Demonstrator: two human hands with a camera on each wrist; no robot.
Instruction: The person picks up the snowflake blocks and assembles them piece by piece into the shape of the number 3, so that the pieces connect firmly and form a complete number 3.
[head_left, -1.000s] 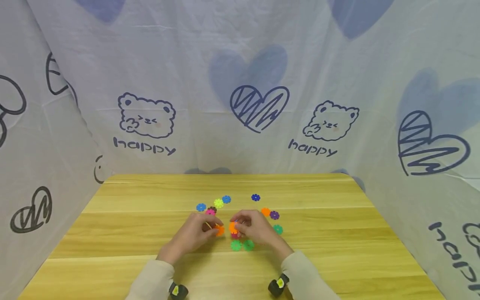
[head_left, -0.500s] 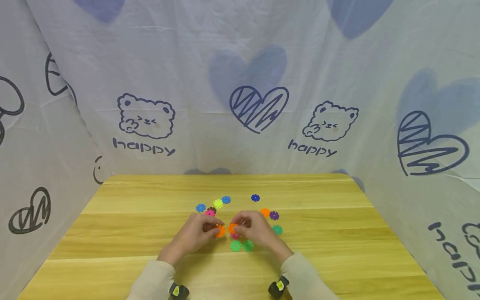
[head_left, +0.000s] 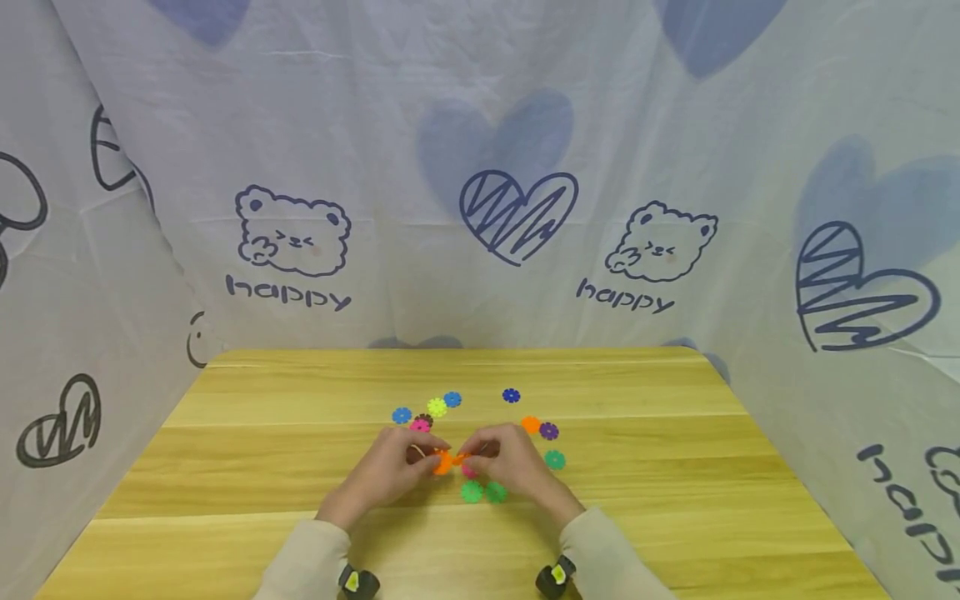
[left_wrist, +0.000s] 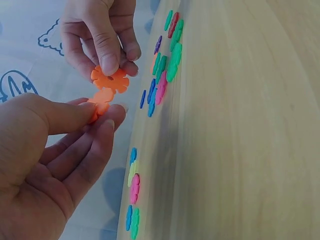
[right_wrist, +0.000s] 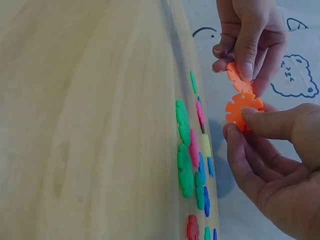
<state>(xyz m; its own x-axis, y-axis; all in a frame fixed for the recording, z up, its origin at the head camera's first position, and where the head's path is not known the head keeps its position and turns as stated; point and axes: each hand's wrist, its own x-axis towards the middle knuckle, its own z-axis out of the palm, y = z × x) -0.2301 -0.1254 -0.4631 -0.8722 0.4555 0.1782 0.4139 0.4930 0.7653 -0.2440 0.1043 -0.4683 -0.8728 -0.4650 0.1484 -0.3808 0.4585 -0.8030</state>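
Just above the table, my left hand (head_left: pixel 386 467) pinches an orange notched plastic disc (head_left: pixel 442 463) between thumb and fingers. Facing it, my right hand (head_left: pixel 513 458) pinches a second orange notched disc (right_wrist: pixel 244 111) the same way. The rims of the two discs meet at an angle; whether their slots are locked together I cannot tell. Beneath the right hand lies a pink disc (head_left: pixel 469 472), partly covered. Two green discs (head_left: pixel 472 492) rest on the table just in front of it. A bright pink disc (head_left: pixel 420 426) lies beyond the left hand.
More notched discs lie on the wooden table (head_left: pixel 637 517): blue (head_left: pixel 402 415), yellow (head_left: pixel 437 407), dark blue (head_left: pixel 511 395), orange (head_left: pixel 530 425), purple (head_left: pixel 549 431) and green (head_left: pixel 555 459). A white printed cloth (head_left: pixel 405 267) hangs behind the table and along both sides.
Both hands have drawn slightly closer, bringing the two orange discs from apart to touching. The right hand's disc has turned from face-on to nearly edge-on in the head view.
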